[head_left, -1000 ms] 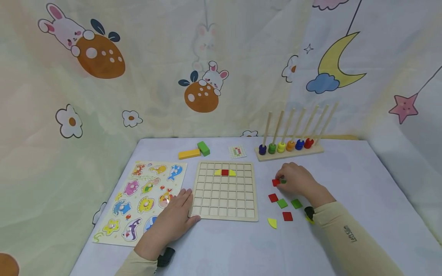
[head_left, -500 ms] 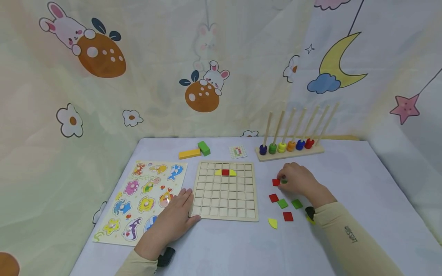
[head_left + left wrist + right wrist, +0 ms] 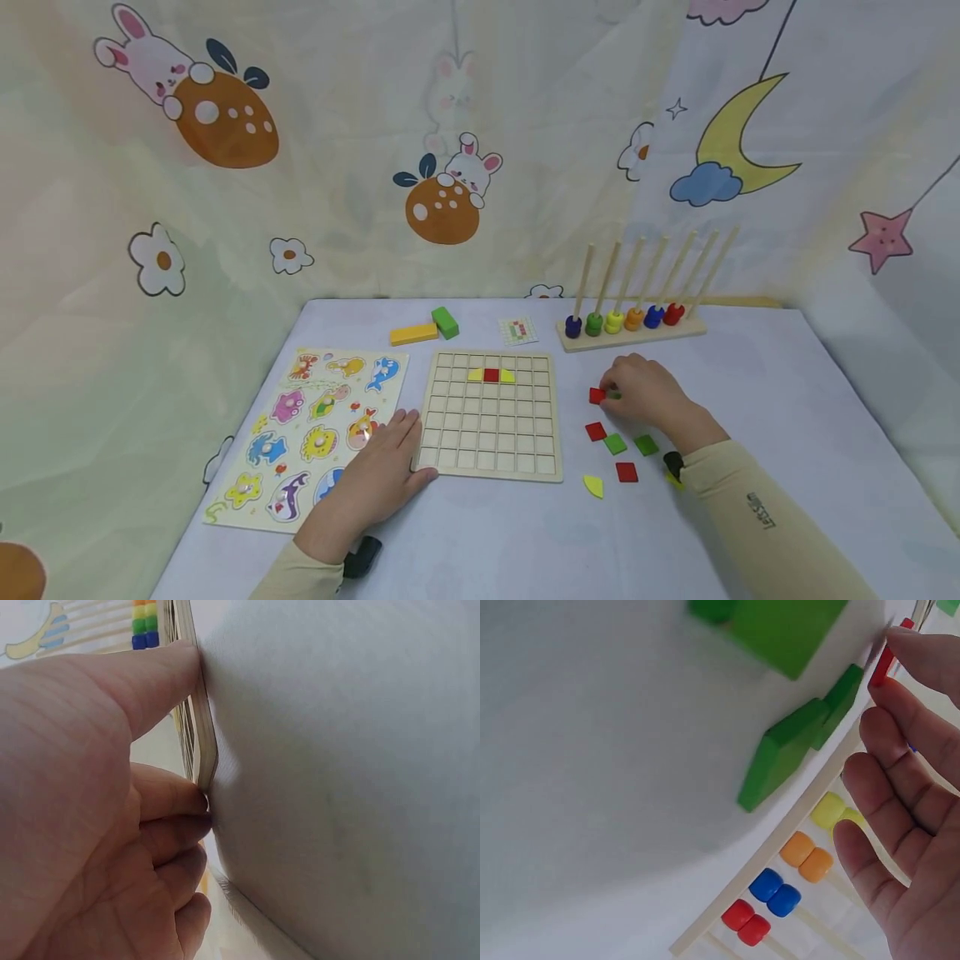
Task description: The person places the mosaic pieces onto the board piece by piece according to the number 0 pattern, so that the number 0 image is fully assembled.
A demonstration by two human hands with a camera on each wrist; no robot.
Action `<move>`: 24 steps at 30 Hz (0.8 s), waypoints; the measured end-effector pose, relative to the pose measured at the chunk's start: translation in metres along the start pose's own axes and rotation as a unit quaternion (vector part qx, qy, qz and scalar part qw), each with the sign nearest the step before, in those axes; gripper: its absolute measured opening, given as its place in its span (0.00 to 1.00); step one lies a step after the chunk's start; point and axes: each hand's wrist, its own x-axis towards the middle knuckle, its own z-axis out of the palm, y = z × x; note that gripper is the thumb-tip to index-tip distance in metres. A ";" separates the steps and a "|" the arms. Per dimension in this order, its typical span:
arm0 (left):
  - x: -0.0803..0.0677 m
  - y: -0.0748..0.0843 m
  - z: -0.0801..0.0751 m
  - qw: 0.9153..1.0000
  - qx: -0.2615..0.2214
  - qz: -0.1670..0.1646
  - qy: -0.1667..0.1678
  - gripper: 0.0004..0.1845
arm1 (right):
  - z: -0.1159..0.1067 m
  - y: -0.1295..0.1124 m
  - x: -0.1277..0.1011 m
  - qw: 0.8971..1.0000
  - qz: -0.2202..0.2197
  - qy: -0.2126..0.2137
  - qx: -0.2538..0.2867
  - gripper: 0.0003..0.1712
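I had the right hand (image 3: 647, 392) pinching a red tile (image 3: 597, 396) at its fingertips and the left hand (image 3: 378, 475), fingers relaxed, against the grid board (image 3: 487, 435); three pieces (image 3: 491, 376) sat beyond the left fingers, while loose tiles (image 3: 616, 444) near the right fingers seemed outstanding

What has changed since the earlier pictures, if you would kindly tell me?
The red tile pinched by the right hand has shifted very slightly left, toward the grid board; whether it was gripped earlier is unclear. The left hand stays at the board's near left corner, and the tiles on the board look unchanged.
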 end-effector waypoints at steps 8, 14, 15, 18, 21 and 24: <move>0.001 0.000 0.001 1.000 0.004 0.000 -0.001 0.46 | -0.006 -0.013 0.006 1.000 -0.018 0.020 0.000 0.14; 0.001 0.000 0.001 1.000 0.003 -0.002 -0.002 0.46 | -0.008 -0.027 0.010 0.999 -0.035 0.027 -0.005 0.14; 0.001 0.000 0.001 1.000 0.002 -0.002 -0.001 0.46 | -0.008 -0.029 0.011 0.999 -0.040 0.031 -0.006 0.14; 0.001 0.001 0.000 1.000 0.001 -0.003 -0.001 0.46 | -0.007 -0.038 0.014 0.998 -0.050 0.038 -0.005 0.14; 0.001 0.001 0.000 1.000 0.000 -0.003 0.000 0.46 | -0.005 -0.047 0.018 0.997 -0.067 0.047 -0.005 0.15; 0.000 0.001 0.000 1.000 0.000 -0.003 -0.001 0.46 | -0.004 -0.057 0.021 0.995 -0.082 0.052 -0.006 0.14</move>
